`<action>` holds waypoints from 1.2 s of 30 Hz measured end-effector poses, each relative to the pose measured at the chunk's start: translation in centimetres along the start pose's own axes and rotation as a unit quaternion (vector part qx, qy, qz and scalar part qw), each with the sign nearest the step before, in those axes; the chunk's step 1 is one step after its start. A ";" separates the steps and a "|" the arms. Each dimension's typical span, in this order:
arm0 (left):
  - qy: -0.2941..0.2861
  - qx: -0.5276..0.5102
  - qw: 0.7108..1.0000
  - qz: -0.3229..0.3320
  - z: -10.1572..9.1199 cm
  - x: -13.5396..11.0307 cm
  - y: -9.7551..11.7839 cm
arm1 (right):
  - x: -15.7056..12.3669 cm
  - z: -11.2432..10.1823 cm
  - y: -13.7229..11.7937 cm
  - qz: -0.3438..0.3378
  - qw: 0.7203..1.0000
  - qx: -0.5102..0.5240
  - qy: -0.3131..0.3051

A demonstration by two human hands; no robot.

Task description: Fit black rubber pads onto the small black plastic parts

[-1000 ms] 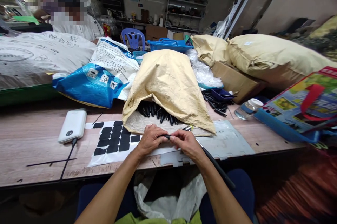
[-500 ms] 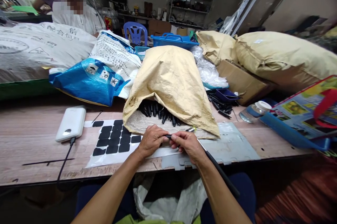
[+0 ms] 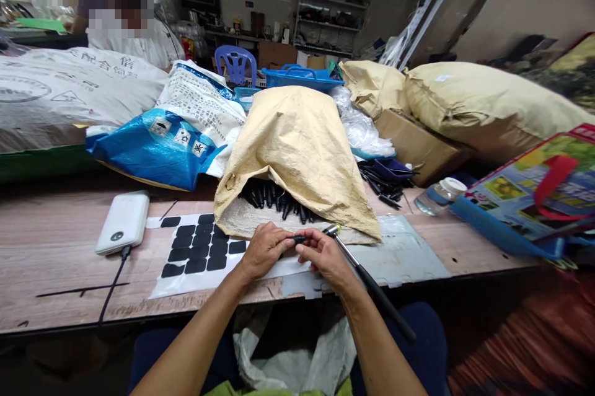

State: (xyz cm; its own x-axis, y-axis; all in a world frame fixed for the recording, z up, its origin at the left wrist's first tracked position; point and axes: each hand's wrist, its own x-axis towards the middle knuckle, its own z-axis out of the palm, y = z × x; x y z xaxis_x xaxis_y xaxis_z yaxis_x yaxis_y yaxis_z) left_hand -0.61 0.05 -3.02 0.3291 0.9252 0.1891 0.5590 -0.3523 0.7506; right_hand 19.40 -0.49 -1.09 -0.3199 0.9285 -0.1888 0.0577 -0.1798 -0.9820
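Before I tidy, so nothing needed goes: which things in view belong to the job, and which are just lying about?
Probably the job: held black piece, black parts, sack, hammer.
Seemingly lying about: power bank, jar, chair.

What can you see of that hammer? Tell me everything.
The hammer has a small shiny head with a yellowish end, a silvery shaft and a long black grip. It lies slanted beside the right hand, head over the lip of the tan sack, grip jutting beyond the table. Whether the hand touches it is unclear.

Light enters upper left, the back wall [image 3: 274,2] dim, edges stretched.
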 end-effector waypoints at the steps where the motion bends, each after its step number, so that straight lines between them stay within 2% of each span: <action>1: -0.001 0.000 1.000 0.001 0.0 0.0 0.1 | 0.0 0.1 0.1 -0.007 1.000 -0.003 -0.002; 9: 0.031 -0.001 0.999 -0.023 -0.4 -0.3 0.8 | -0.2 0.6 0.4 -0.030 0.999 -0.008 0.012; 15: 0.035 -0.001 0.999 -0.001 -0.4 -0.4 0.9 | -0.5 0.7 1.2 -0.084 0.996 -0.032 0.023; 21: 0.040 0.033 0.998 0.031 -0.2 -0.7 0.8 | -0.4 0.8 2.4 -0.113 0.990 -0.079 0.041; 28: 0.077 0.082 0.988 0.105 0.2 -1.1 1.0 | -1.3 1.4 1.9 -0.150 0.973 -0.160 0.069; 36: 0.037 0.154 0.974 0.161 0.3 -1.4 1.5 | -1.8 1.9 1.5 -0.217 0.936 -0.263 0.085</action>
State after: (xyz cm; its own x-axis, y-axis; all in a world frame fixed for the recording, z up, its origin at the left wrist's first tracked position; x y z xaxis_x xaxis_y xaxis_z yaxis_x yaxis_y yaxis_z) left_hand -0.01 -1.80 -2.32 0.4757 0.7631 0.4375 0.6414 -0.6413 0.4211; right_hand 18.24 -3.02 -2.17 -0.2686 0.9233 0.2747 0.4287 0.3699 -0.8242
